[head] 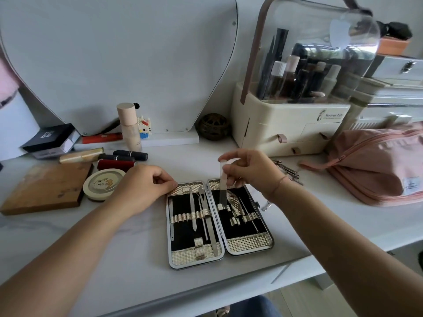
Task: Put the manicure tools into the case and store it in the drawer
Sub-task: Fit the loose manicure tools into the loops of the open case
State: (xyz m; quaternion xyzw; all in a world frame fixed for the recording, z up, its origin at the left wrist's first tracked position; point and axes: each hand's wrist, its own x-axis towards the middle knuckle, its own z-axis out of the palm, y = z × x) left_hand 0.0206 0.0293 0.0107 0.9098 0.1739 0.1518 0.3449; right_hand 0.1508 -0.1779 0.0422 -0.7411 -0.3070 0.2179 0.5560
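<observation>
One file, perhaps glass, hangs from right hand.

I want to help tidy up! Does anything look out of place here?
Yes. A few metal tools lie loose on the table beyond the right hand, outside the open case, though several loops in it are unfilled. The right hand holds a file upright over a loop; the left hand holds the case's corner.

one open case at lower centre, four slim tools strapped in its left half; those in the right half overlap too much to count. one clear nail file above it. middle left: three dark lipstick tubes, one round tin, one wooden board. one pink bag at right.
</observation>
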